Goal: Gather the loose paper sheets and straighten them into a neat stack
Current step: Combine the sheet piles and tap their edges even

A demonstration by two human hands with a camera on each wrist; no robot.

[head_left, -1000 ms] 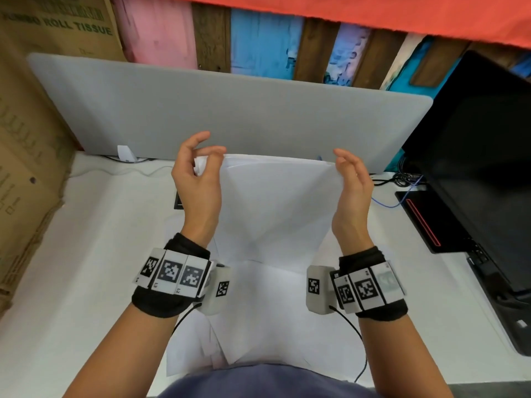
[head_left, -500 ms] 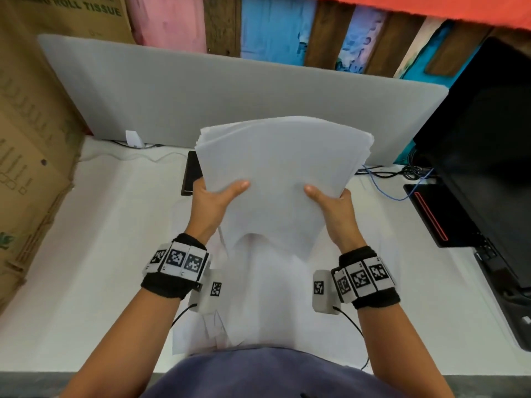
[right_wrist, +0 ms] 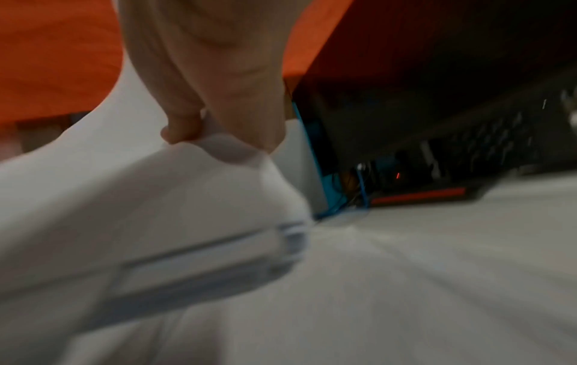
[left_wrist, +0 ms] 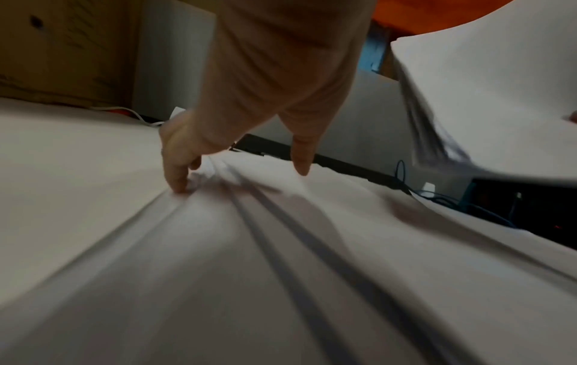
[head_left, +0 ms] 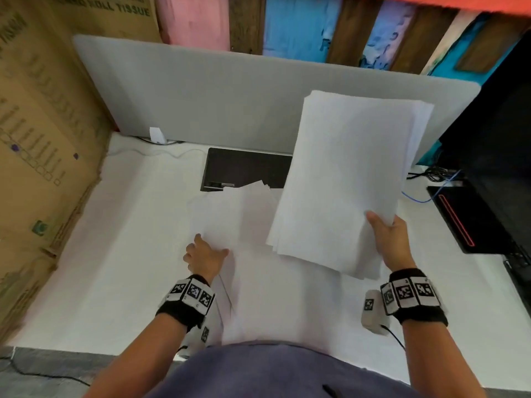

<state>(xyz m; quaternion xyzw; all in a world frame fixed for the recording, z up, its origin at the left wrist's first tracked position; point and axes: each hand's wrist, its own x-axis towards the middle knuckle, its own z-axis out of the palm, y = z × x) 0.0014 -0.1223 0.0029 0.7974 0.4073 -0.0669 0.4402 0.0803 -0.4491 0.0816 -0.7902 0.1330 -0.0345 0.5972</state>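
Observation:
My right hand [head_left: 385,234] grips a thick stack of white paper [head_left: 344,179] by its near right corner, thumb on top, and holds it tilted up above the table's right half. In the right wrist view the right hand [right_wrist: 218,148] pinches that stack [right_wrist: 140,197]. Loose white sheets [head_left: 258,268] lie fanned out on the table in front of me. My left hand [head_left: 211,245] is down at their left edge. In the left wrist view its fingertips [left_wrist: 179,182] touch the edges of the loose sheets [left_wrist: 281,247], and the thumb is spread apart just above the paper.
A black flat device [head_left: 244,168] lies behind the sheets against the grey partition [head_left: 230,96]. Cardboard boxes [head_left: 43,139] wall in the left side. On the right are a black monitor [head_left: 502,139], a black pad with a red line [head_left: 465,219] and a blue cable [head_left: 416,198]. White table [head_left: 115,254].
Both hands held the stack in front of me. My left hand has let go and dropped to the loose sheets on the table. My right hand has carried the stack to the right.

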